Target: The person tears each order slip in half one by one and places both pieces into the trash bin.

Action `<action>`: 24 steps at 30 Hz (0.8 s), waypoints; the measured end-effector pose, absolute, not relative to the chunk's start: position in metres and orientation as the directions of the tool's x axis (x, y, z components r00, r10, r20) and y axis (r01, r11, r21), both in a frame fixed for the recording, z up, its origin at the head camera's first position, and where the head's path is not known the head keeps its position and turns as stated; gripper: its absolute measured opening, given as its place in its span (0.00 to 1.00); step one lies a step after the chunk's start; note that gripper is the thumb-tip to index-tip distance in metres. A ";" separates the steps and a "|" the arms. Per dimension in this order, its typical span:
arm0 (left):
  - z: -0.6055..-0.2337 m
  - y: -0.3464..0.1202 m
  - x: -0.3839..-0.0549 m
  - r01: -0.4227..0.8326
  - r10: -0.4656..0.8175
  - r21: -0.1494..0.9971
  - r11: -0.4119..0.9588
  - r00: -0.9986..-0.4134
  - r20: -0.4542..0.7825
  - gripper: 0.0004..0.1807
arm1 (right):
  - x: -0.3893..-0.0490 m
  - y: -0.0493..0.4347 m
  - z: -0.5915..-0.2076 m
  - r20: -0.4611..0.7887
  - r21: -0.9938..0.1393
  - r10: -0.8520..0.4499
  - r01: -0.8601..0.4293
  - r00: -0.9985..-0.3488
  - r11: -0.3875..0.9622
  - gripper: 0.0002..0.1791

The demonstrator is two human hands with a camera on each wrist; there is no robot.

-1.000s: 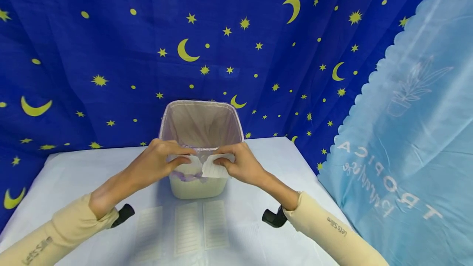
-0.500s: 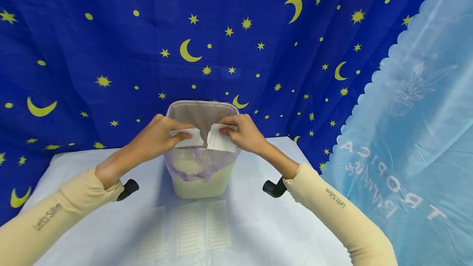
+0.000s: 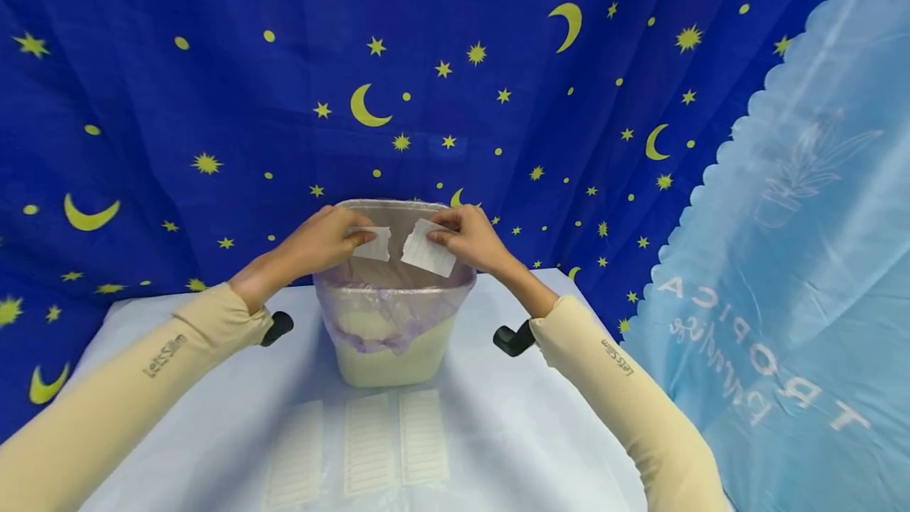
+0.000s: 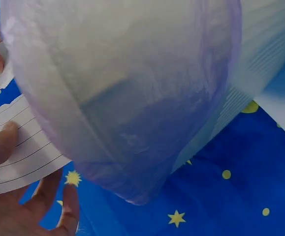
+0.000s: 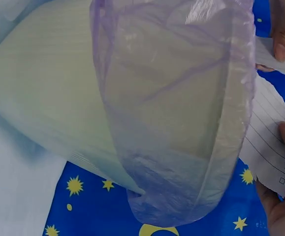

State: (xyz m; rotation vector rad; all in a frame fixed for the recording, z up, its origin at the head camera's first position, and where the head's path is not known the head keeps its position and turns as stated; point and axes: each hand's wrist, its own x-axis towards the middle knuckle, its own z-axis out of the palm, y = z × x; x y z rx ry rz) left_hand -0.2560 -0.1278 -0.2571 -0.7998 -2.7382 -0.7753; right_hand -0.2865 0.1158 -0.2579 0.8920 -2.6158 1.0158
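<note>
Over the mouth of a pale waste bin (image 3: 394, 358), my left hand (image 3: 323, 242) pinches one torn piece of lined paper (image 3: 377, 244). Opposite it, my right hand (image 3: 472, 239) pinches the other torn piece (image 3: 429, 250) between thumb and fingers. A gap separates the two ragged edges. Printed lines and small checkboxes show on the right piece (image 5: 272, 132) in the right wrist view. A thin purple bag (image 3: 391, 310) lines the bin and folds over its rim. In the left wrist view the bag (image 4: 132, 98) fills most of the picture.
Three lined paper sheets lie in front of the bin: a left one (image 3: 297, 453), a middle one (image 3: 368, 443) and a right one (image 3: 423, 437). A white cloth covers the table (image 3: 526, 433). Behind hangs a blue star-and-moon curtain (image 3: 462, 14), with a light blue one (image 3: 803, 243) at right.
Both hands have moved forward from the bin's front rim to over its opening. The paper pieces, close together at first, are now apart. The sheets on the table have stayed put.
</note>
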 end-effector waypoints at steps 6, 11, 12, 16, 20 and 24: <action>-0.255 -0.128 -0.265 0.472 0.423 0.396 0.788 -0.882 0.208 0.16 | -0.298 0.108 -0.259 0.380 -0.491 -0.501 -0.628 -0.778 0.603 0.06; -0.249 -0.130 -0.272 0.456 0.421 0.377 0.806 -0.890 0.176 0.14 | -0.307 0.100 -0.259 0.354 -0.473 -0.504 -0.616 -0.788 0.631 0.05; -0.248 -0.130 -0.273 0.457 0.419 0.374 0.807 -0.890 0.183 0.13 | -0.309 0.099 -0.260 0.345 -0.471 -0.510 -0.616 -0.788 0.631 0.05; -0.251 -0.132 -0.277 0.455 0.400 0.338 0.824 -0.889 0.222 0.08 | -0.314 0.094 -0.262 0.316 -0.480 -0.545 -0.626 -0.777 0.615 0.07; -0.259 -0.130 -0.279 0.465 0.403 0.282 0.839 -0.880 0.251 0.15 | -0.315 0.092 -0.265 0.298 -0.483 -0.561 -0.629 -0.772 0.609 0.10; -0.267 -0.128 -0.279 0.482 0.419 0.224 0.847 -0.865 0.276 0.11 | -0.315 0.093 -0.269 0.272 -0.472 -0.567 -0.621 -0.778 0.626 0.10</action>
